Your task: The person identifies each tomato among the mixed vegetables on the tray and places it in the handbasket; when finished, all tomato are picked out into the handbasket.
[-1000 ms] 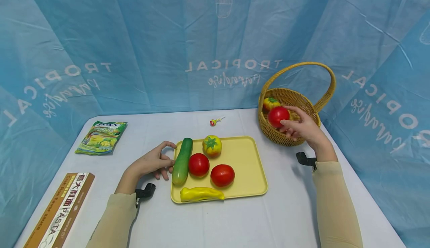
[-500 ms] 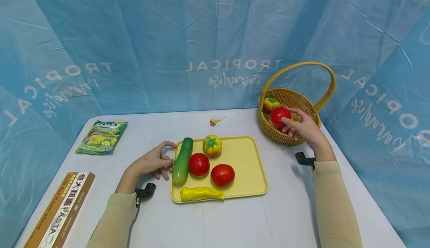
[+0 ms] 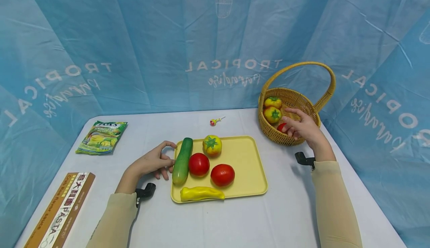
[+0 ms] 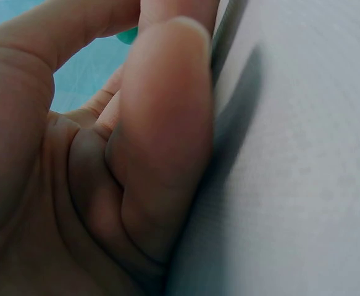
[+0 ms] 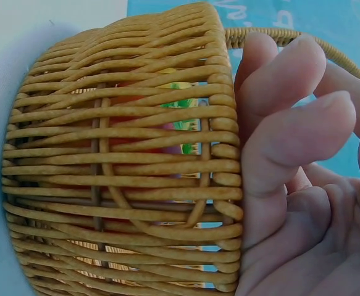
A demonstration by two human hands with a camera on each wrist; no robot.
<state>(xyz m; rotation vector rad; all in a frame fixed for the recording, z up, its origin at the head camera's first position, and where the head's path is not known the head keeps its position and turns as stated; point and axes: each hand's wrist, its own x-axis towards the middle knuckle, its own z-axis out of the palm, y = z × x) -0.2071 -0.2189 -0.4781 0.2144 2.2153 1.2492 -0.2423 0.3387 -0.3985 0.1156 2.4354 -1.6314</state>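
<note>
My right hand (image 3: 302, 128) is over the near right rim of the wicker basket (image 3: 289, 138), its fingers parted and holding nothing. Inside the basket, a red tomato (image 3: 281, 127) shows partly below the fingertips, beside two yellow-and-red tomatoes (image 3: 272, 114) with green tops. In the right wrist view, loosely bent fingers (image 5: 297, 132) lie against the woven rim. At the left edge of the yellow tray (image 3: 248, 166), my left hand (image 3: 151, 161) rests with loosely bent fingers, close to a green cucumber (image 3: 182, 162).
Two red tomatoes (image 3: 199, 165), a yellow-green tomato (image 3: 212, 146) and a yellow pepper (image 3: 202, 194) lie on the tray. A lollipop (image 3: 214, 122) is behind it. Toward the left are a green snack bag (image 3: 102, 137) and a pasta box (image 3: 58, 210). The basket's tall handle (image 3: 307, 63) arches overhead.
My right hand has let go of the red tomato, which dropped into the basket and now sits lower, uncovering a second yellow-and-red tomato. The left hand has stayed in place.
</note>
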